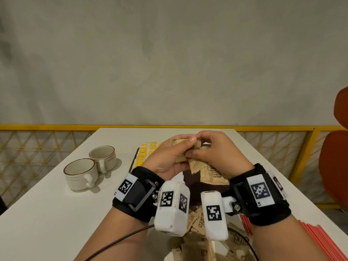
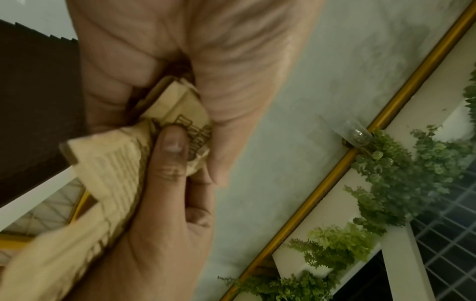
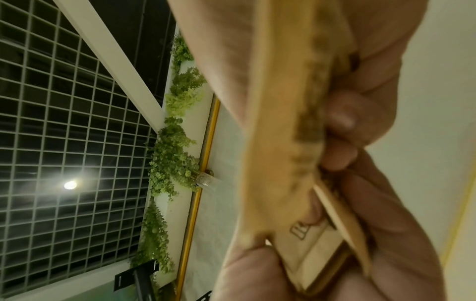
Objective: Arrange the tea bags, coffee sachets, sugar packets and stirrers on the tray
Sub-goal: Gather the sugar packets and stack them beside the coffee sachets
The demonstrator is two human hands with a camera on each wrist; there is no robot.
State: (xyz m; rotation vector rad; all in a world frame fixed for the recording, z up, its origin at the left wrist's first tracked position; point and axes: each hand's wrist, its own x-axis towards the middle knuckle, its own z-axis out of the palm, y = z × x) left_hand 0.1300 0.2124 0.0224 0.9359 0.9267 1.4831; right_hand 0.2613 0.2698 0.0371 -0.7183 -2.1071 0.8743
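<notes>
Both hands raised above the tray [image 1: 132, 162], meeting over its middle. Left hand [image 1: 165, 157] curled round a small stack of brown sugar packets [image 1: 181, 147]; same stack seen from the left wrist [image 2: 177, 114], wedged between palm and fingers. Right hand [image 1: 214, 153] pinching one packet of that stack at its 3 o'clock edge, thumb [image 2: 172, 142] pressed on the printed face. From the right wrist, packets [image 3: 288, 142] blurred, edges fanned.

Key relation: stack held on edge, long axis roughly 9-to-3 between the two grips; tray directly below, toward 6 o'clock from the grips. Right hand nearer the open brown area of the tray, so best placed for setting a packet down.

On the tray: loose sugar packets [image 1: 209, 176] lying flat below the right hand; yellow sachets [image 1: 146, 153] in rows at the 10 o'clock corner. More brown packets [image 1: 195, 247] heaped at 6 o'clock, near the wrists. Red stirrers [image 1: 312, 240] at 4 o'clock on the counter [image 1: 47, 223]. Two cups [image 1: 90, 166] at 9 o'clock, well apart from the tray.

Likely obstruction: flat packets already occupying the drop zone; risk of overlap or a slipped packet when separating the stack.
</notes>
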